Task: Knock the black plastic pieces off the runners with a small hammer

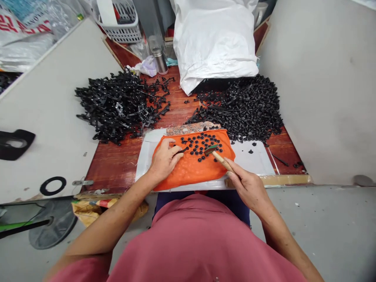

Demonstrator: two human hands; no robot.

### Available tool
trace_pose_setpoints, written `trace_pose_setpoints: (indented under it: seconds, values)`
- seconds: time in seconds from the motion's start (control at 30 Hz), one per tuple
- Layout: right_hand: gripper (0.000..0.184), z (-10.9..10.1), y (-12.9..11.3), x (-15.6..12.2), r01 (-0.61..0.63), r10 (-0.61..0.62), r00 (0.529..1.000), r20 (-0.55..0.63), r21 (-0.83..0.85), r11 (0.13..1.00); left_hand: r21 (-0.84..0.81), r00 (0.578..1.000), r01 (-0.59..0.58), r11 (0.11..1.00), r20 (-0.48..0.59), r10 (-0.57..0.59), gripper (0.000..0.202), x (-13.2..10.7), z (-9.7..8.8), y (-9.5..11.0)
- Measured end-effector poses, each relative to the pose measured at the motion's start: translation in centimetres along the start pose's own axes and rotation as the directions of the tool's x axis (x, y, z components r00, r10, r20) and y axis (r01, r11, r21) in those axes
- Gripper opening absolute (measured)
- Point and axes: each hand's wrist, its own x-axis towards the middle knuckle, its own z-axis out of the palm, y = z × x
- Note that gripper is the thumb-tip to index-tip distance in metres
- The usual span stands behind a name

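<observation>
On an orange cloth (188, 172) lie several small round black plastic pieces (203, 143), spread mostly over its upper right part. My left hand (165, 159) rests at the cloth's left side, fingers closed on a thin black plastic strip (184, 150) with a knob at its end. In my right hand (249, 186) is the pale wooden handle of a small hammer (222, 159). Its dark, green-edged head hovers over or touches the black pieces; which of the two I cannot tell. Part of the strip is hidden by my left fingers.
A heap of black strips (117, 105) stands left on the red-brown table (114, 164), and a pile of small black parts (252, 107) on the right. Behind are a white sack (216, 43), a metal flask (159, 60) and a grey basket (123, 31). Pale panels flank the table.
</observation>
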Motion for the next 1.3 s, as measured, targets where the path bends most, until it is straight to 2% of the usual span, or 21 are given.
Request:
trace_pose_setpoints:
  seconds: [0.13,0.33,0.57,0.73,0.93,1.07,1.2,1.3]
  values:
    - [0.047,0.2,0.3,0.1,-0.015,0.016,1.000,0.003,-0.033,0.999,-0.058,0.999,0.012,0.998,0.030,-0.011,0.021,0.2,0.0,1.0]
    - [0.047,0.3,0.5,0.0,-0.021,0.021,1.000,0.011,-0.050,0.999,0.077,0.999,0.026,0.997,0.043,-0.029,0.023,0.1,0.7,1.5]
    - [0.048,0.3,0.3,0.1,0.005,-0.005,1.000,0.002,-0.043,0.999,0.158,0.999,0.015,0.987,0.049,-0.023,0.023,0.1,0.8,1.6]
    - [0.049,-0.1,-0.8,0.9,0.029,-0.024,0.999,0.029,-0.194,0.981,0.199,0.999,-0.014,0.980,0.043,0.005,0.021,0.0,1.2,1.5]
    - [0.055,0.8,-3.6,2.6,0.141,-0.151,0.989,-0.009,-0.298,0.944,0.182,0.998,-0.010,0.983,0.059,-0.001,0.025,-0.1,1.6,1.4]
    - [0.056,1.9,-4.2,3.1,0.144,-0.098,0.988,0.121,-0.462,0.875,0.160,0.999,0.013,0.987,0.046,-0.020,0.025,-0.2,1.7,1.2]
    - [0.056,2.0,-4.0,2.9,0.144,-0.140,0.989,0.039,-0.418,0.897,0.149,0.998,0.032,0.988,0.046,-0.039,0.026,-0.4,2.1,1.4]
    - [0.056,2.1,-4.0,2.8,0.125,-0.096,0.992,0.085,-0.481,0.868,0.168,0.996,0.026,0.985,0.080,-0.040,0.028,-0.3,1.7,1.3]
